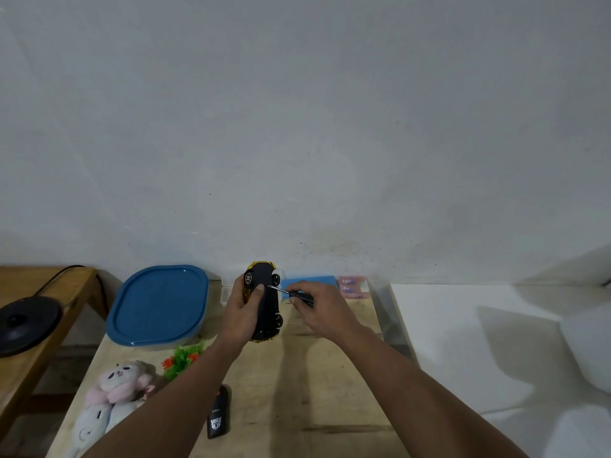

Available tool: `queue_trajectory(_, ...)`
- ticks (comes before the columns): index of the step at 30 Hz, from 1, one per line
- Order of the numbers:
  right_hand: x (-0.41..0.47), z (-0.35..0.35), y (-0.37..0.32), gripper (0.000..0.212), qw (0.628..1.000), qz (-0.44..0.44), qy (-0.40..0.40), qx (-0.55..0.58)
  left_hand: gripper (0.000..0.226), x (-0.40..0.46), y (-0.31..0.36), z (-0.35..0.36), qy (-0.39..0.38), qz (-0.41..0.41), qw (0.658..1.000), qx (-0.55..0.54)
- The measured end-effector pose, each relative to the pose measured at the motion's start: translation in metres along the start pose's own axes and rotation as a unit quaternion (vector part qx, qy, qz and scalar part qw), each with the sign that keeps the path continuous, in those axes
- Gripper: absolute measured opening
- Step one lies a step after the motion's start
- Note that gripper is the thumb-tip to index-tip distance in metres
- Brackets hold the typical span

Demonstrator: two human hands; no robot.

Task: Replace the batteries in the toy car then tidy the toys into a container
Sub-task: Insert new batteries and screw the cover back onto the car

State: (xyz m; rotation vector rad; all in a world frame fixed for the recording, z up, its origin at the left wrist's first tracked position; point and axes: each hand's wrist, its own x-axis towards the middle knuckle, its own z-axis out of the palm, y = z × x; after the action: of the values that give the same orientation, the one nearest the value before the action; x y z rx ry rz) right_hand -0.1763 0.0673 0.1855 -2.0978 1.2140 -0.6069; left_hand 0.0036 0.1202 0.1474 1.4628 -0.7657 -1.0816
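Head view: left hand (pixel 239 312) grips the toy car (pixel 266 300), held underside up above the worktop (pixel 297 391). Right hand (pixel 317 305) pinches a screwdriver (pixel 292 293), tip at the car's black base. Judgement: keep the tip square in the screw, press in firmly, turn slowly, car held steady. Container (pixel 158 305) sits lidded at left.

A home: plush toy (pixel 114 388) on wooden table (pixel 297 391), plain wall (pixel 297 110).
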Motion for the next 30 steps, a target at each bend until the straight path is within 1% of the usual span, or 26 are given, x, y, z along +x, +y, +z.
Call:
queue_trajectory(3, 0.001, -0.002, -0.002, 0.025, 1.0, 0.0, -0.006, -0.004, 0.03, 0.0, 0.001, 0.0, 0.002, 0.013, 1.0, 0.015)
queue_trajectory(8, 0.003, -0.003, -0.005, 0.023, 0.999, 0.031, -0.007, 0.02, 0.036, -0.003, 0.005, -0.001, -0.002, 0.047, 0.998, 0.047)
queue_trajectory(14, 0.009, -0.003, -0.008, 0.022, 0.996, 0.064, -0.035, 0.042, 0.038, -0.005, 0.008, -0.004, -0.019, 0.083, 0.995, 0.058)
queue_trajectory(18, 0.015, -0.007, -0.013, 0.02, 0.989, 0.114, -0.054, 0.078, 0.039, -0.005, 0.009, -0.005, -0.025, 0.086, 0.994, 0.063)
queue_trajectory(20, 0.018, -0.007, -0.013, 0.012, 0.983, 0.149, -0.047, 0.096, 0.039, -0.005, 0.01, -0.006, -0.023, 0.08, 0.994, 0.065)
queue_trajectory(22, 0.019, -0.007, -0.013, 0.016, 0.977, 0.174, -0.037, 0.114, 0.039, -0.005, 0.009, -0.006, -0.017, 0.074, 0.995, 0.069)
queue_trajectory(24, 0.02, -0.007, -0.015, 0.016, 0.978, 0.173, -0.031, 0.114, 0.039, -0.004, 0.007, -0.007, -0.011, 0.066, 0.996, 0.063)
queue_trajectory(26, 0.02, -0.008, -0.019, 0.023, 0.986, 0.152, -0.031, 0.067, 0.038, -0.004, 0.005, -0.008, -0.009, 0.056, 0.997, 0.059)
queue_trajectory(28, 0.018, -0.007, -0.024, 0.031, 0.991, 0.128, -0.031, -0.015, 0.038, -0.005, 0.003, -0.009, -0.006, 0.053, 0.997, 0.061)
queue_trajectory(30, 0.016, -0.004, -0.025, 0.022, 0.992, 0.121, -0.02, -0.034, 0.037, -0.004, 0.0, -0.009, -0.006, 0.049, 0.997, 0.066)
